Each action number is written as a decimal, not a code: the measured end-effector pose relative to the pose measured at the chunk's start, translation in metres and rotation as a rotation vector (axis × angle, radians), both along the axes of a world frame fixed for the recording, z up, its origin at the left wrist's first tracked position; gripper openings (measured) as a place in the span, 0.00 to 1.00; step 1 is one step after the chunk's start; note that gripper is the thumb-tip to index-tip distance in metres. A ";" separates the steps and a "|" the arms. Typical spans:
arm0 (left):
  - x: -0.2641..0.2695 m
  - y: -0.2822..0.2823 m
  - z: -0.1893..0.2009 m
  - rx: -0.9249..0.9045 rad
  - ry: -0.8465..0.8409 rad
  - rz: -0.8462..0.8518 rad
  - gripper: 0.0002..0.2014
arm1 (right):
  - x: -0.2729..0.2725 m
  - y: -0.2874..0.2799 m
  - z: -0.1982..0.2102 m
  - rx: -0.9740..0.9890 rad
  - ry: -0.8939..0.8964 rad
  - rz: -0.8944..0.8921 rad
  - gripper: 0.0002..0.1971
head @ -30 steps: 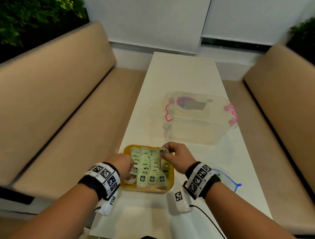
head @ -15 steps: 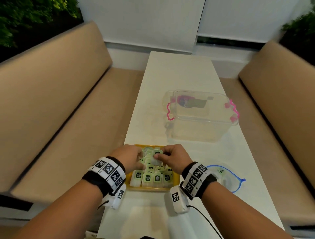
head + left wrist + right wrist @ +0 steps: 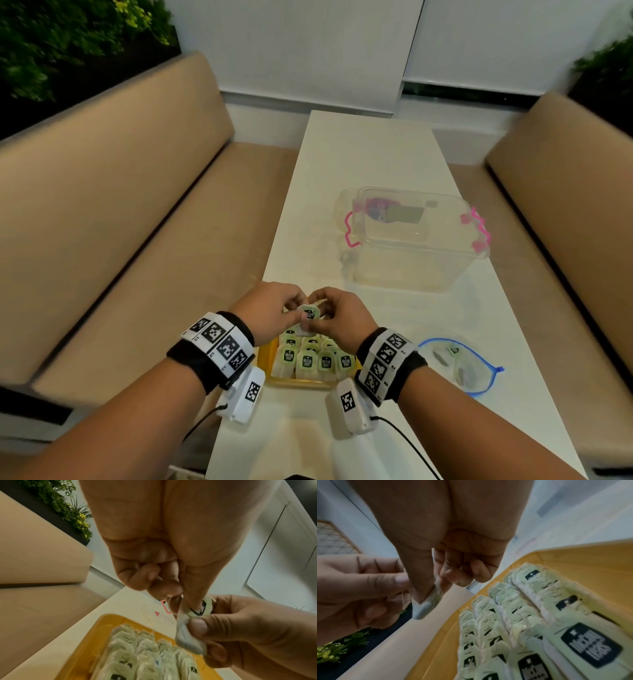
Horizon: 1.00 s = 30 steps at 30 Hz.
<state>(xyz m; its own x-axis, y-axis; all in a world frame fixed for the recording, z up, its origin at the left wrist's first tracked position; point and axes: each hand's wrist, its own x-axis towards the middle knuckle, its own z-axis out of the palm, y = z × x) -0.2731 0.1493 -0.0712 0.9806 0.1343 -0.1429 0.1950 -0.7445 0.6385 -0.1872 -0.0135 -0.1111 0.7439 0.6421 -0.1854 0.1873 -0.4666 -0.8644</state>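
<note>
A yellow tray (image 3: 265,358) near the table's front edge holds several rows of tea bags (image 3: 317,359) with pale green tags. Both hands are raised just above the tray's far end, pinching one tea bag (image 3: 308,317) between them. My left hand (image 3: 274,315) pinches its upper part and green tag (image 3: 199,609) between thumb and fingertips. My right hand (image 3: 342,317) pinches the pouch (image 3: 187,637) lower down, thumb on top. In the right wrist view the pouch (image 3: 426,605) hangs between the two thumbs over the tray (image 3: 573,566).
A clear plastic box (image 3: 418,240) with pink latches stands farther back on the white table (image 3: 370,157). A clear zip bag (image 3: 459,366) with a blue edge lies right of the tray. Tan benches (image 3: 102,212) run along both sides.
Both hands came together and lifted one tea bag off the tray's far rows; a second ago the right hand was at the far row and the left at the tray's left side.
</note>
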 end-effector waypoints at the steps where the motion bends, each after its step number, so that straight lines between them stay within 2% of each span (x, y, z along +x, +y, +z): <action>1: -0.001 0.001 -0.002 0.027 0.025 -0.009 0.03 | -0.001 -0.001 0.001 -0.012 -0.009 0.007 0.17; 3: -0.005 0.004 -0.006 0.071 0.097 -0.017 0.04 | 0.002 -0.007 0.003 -0.057 -0.062 0.004 0.16; 6: -0.015 0.007 -0.017 0.184 0.261 -0.072 0.06 | 0.015 -0.026 0.002 -0.140 -0.157 -0.100 0.15; 9: -0.022 0.002 -0.027 0.282 0.398 -0.109 0.07 | 0.029 -0.045 -0.002 -0.343 -0.258 -0.163 0.18; 12: -0.022 -0.006 -0.036 0.339 0.504 -0.118 0.11 | 0.032 -0.056 -0.009 -0.478 -0.214 -0.162 0.26; 14: -0.021 -0.008 -0.041 0.384 0.529 -0.103 0.12 | 0.030 -0.058 -0.014 -0.477 -0.141 -0.144 0.27; 20: -0.018 -0.015 -0.043 0.477 0.547 -0.058 0.11 | 0.027 -0.059 -0.022 -0.392 -0.081 -0.159 0.23; 24: -0.014 -0.018 -0.035 0.402 0.517 0.020 0.16 | 0.028 -0.072 -0.019 -0.296 -0.031 -0.198 0.19; 26: -0.006 -0.023 -0.023 0.369 0.443 0.052 0.18 | 0.033 -0.087 -0.017 -0.275 -0.047 -0.230 0.14; 30: 0.017 -0.060 0.005 0.293 0.206 0.023 0.15 | 0.050 -0.131 -0.014 -0.275 -0.109 -0.271 0.08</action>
<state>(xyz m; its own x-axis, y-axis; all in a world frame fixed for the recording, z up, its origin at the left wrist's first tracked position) -0.2561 0.0893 -0.0665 0.9314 0.2207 -0.2895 0.3164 -0.8840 0.3442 -0.1376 -0.1449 -0.1253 0.9044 0.3571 -0.2337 0.1091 -0.7228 -0.6824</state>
